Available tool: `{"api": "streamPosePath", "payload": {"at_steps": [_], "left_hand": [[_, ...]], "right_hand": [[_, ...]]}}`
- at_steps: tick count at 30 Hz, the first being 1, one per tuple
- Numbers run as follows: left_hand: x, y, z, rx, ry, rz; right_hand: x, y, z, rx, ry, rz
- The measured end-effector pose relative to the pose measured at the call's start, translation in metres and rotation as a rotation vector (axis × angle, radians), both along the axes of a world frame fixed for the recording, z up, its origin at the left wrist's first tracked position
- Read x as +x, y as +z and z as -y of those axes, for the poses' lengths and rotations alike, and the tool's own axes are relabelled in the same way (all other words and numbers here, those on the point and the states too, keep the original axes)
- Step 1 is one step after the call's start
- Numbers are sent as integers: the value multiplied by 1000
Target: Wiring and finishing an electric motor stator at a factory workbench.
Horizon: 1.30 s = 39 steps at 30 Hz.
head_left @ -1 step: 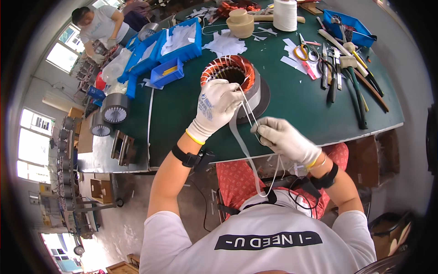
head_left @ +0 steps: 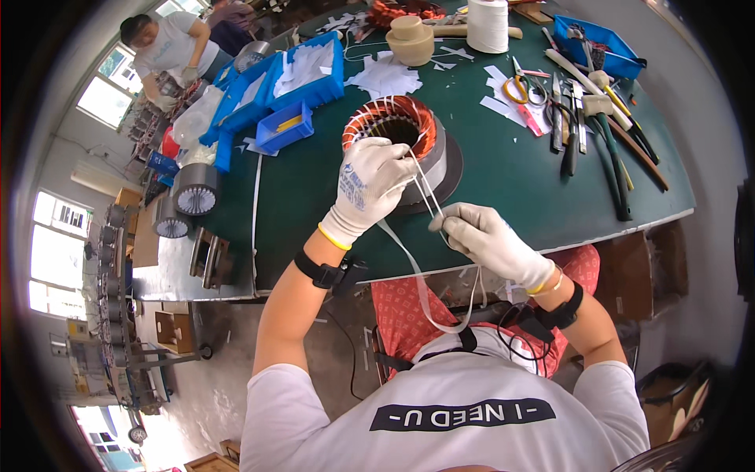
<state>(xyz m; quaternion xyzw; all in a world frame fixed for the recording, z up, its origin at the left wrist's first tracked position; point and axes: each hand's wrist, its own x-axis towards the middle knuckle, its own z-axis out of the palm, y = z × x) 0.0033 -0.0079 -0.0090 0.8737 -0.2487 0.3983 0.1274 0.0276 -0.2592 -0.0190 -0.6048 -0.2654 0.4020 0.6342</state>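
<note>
A motor stator (head_left: 451,161) with a grey core and orange copper windings stands on a dark round base on the green table. White cord is laced around its coil ring. At the near rim of the windings my left hand (head_left: 368,179), in a white glove, has its fingers closed on the white cord (head_left: 427,191). Lower and to the right, my gloved right hand (head_left: 489,237) pinches the same cord, which runs as two straight strands between the hands. A slack loop of white cord (head_left: 419,285) hangs below the table edge over my lap.
Blue bins (head_left: 314,82) with white paper pieces and a small blue bin (head_left: 275,138) stand to the left. At right lie orange-handled scissors (head_left: 516,89), a mallet (head_left: 600,106) and several hand tools. A cord spool (head_left: 487,27) stands behind. Another person (head_left: 177,47) works far left.
The hanging cord loop has swung, its left side shifting left and its bottom rising slightly. Both hands keep nearly the same grip and place.
</note>
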Motion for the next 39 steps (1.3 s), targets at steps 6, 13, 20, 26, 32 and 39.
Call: {"api": "streamPosePath", "payload": {"at_steps": [6,13,20,26,32,39], "left_hand": [[-3,10,12,43,55,14],[-8,21,2,80,-29,-76],[1,22,32,-99,307,-269],[-2,11,20,-100,265,-120],[4,19,8,-66,120,-92],[-1,18,-1,-84,114,-178]], "right_hand": [[45,47,-50,552,80,-26],[16,-32,-58,360,-115,757],[18,-37,-52,154,-131,1138],[-7,-57,139,-179,-462,1541],[-72,-155,472,-1877,-302,834],[-17,-19,129,-315,-408,996]]}}
